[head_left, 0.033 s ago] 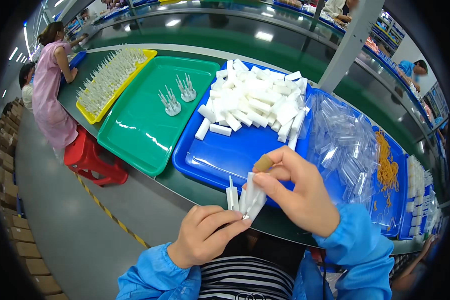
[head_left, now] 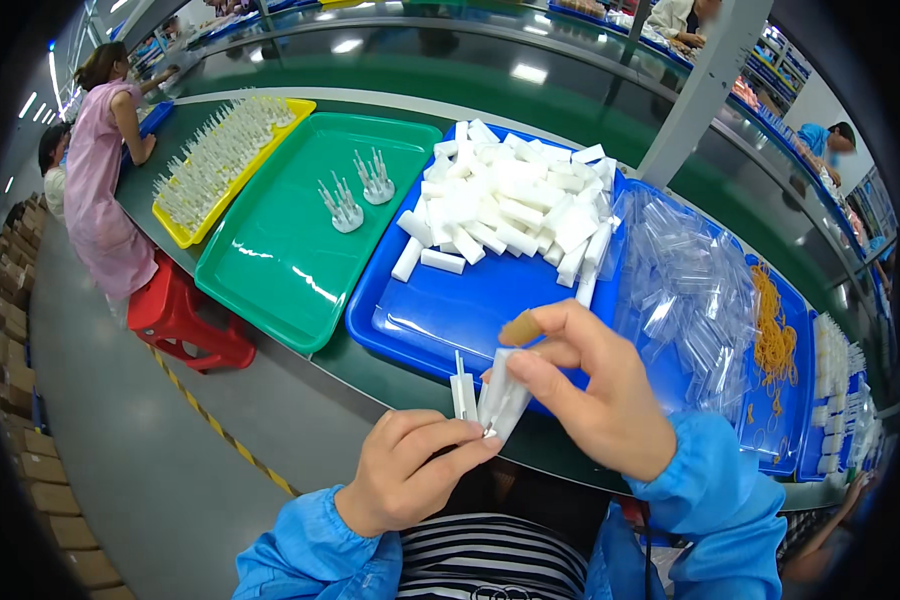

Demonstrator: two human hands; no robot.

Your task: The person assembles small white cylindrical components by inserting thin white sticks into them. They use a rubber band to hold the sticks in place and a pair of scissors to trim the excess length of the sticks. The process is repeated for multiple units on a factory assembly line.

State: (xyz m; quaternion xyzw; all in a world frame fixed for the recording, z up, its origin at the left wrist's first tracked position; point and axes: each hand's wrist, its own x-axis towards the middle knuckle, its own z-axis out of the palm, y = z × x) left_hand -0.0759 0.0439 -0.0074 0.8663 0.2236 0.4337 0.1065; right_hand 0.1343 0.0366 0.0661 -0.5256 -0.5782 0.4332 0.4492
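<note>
My left hand pinches the lower end of a white pronged piece, one thin pin sticking up from it. Beside that piece, a white foam-like block stands tilted, also held low by the left fingertips. My right hand has thumb and fingers closed at the block's upper end, and a tan finger cover sits on its index fingertip. The fingers hide the lower parts of both pieces. Just beyond the hands is a blue tray with a heap of white blocks.
A green tray holds two pronged white clusters. Left of it, a yellow tray is full of similar pieces. To the right lie clear plastic sleeves and orange rubber bands. A person in pink stands by a red stool.
The right fingertips have shifted slightly left and down. The white block has turned a little, showing a broader face, and the gap in it no longer shows. My left hand holds still.
</note>
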